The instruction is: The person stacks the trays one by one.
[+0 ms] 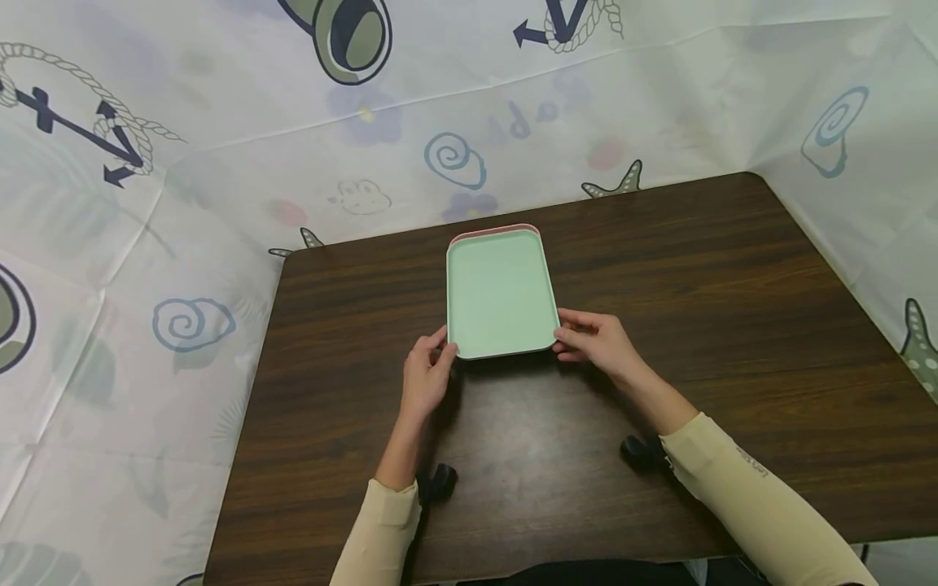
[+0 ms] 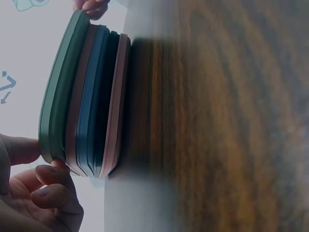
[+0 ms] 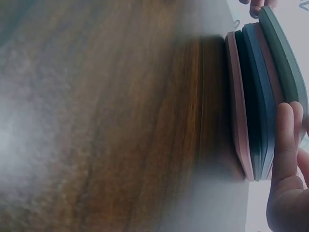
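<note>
A light green rectangular tray [image 1: 501, 293] lies on top of a stack of trays. At its near left corner my left hand [image 1: 427, 376] pinches the rim, thumb above and fingertips below. My right hand [image 1: 599, 343] grips the near right corner in a similar way, fingers along the side. Under the green tray the left wrist view shows a pink tray [image 2: 79, 96], a blue tray [image 2: 92, 101], a dark green tray [image 2: 107, 101] and another pink tray [image 2: 117, 101] at the bottom. The green tray's near end sits slightly apart from the tray beneath.
The stack stands on a dark wood-grain table [image 1: 733, 325], toward its back edge. A white patterned cloth [image 1: 454, 98] hangs behind the table and along its sides. Black wrist straps [image 1: 438, 483] are worn at the beige sleeves [image 1: 384, 529].
</note>
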Demonstrator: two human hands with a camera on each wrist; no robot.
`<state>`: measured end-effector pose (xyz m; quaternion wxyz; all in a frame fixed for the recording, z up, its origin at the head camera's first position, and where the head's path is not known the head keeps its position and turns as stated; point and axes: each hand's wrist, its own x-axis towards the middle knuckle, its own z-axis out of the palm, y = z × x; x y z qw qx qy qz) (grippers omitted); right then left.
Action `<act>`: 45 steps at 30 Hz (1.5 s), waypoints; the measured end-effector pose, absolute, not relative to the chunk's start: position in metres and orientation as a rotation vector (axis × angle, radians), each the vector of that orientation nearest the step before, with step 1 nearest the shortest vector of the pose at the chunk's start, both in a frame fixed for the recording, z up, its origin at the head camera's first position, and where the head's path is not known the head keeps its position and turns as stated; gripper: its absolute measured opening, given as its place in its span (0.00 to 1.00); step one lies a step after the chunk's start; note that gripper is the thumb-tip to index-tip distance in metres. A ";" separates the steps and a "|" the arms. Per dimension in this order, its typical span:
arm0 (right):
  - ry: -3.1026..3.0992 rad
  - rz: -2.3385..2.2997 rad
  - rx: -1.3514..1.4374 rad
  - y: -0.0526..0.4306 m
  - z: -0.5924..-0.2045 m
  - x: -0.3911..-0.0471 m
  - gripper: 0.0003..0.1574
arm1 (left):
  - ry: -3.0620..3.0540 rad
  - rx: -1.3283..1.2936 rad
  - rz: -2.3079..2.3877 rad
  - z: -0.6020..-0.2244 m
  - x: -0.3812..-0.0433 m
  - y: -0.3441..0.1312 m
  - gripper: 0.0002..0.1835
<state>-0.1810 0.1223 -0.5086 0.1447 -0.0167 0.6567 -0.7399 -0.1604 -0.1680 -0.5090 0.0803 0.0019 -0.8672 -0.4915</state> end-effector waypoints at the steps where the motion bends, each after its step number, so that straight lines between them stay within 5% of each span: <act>1: 1.893 -2.129 -0.045 0.122 -0.508 -0.182 0.33 | -2.595 0.005 -1.460 -0.509 -0.162 -0.168 0.20; 45: 1.924 -2.086 -0.025 0.124 -0.514 -0.210 0.33 | -2.707 0.045 -1.232 -0.514 -0.186 -0.163 0.22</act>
